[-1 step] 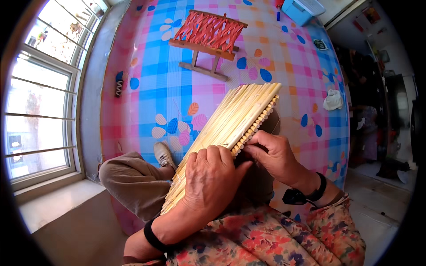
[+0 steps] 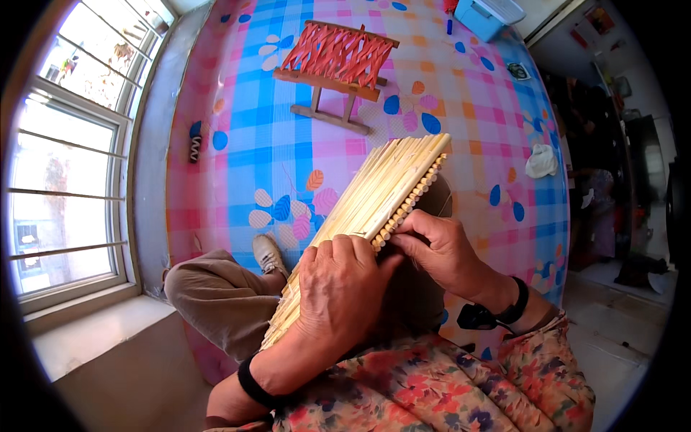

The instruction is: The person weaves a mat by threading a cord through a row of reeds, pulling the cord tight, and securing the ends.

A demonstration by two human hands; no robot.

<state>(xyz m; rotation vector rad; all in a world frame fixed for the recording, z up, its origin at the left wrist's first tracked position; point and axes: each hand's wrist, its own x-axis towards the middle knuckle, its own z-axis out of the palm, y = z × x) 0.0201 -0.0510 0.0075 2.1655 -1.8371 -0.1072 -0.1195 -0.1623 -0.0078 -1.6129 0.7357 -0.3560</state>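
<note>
A bundle of pale straw stalks (image 2: 381, 180), laid side by side as a slanted panel, rests over my lap with round cut ends along its right edge. My left hand (image 2: 338, 288) grips the panel's lower part, knuckles up and fingers curled over it. My right hand (image 2: 432, 252) is pinched at the row of cut ends just below its middle; what lies between those fingertips is hidden. A thin thread hangs near that edge. My trouser leg (image 2: 209, 295) and shoe (image 2: 268, 255) lie to the left, beneath the panel's level.
A wooden stand wound with red strips (image 2: 335, 57) stands ahead on a checked, floral floor covering (image 2: 259, 165). A blue lidded bin (image 2: 486, 18) is at the back right, with a white cloth (image 2: 541, 161) below it. A barred window (image 2: 68, 194) and ledge line the left; a dark doorway area lies right.
The view has shifted very slightly, and the panel's top sits a little further left. Both hands keep nearly the same hold.
</note>
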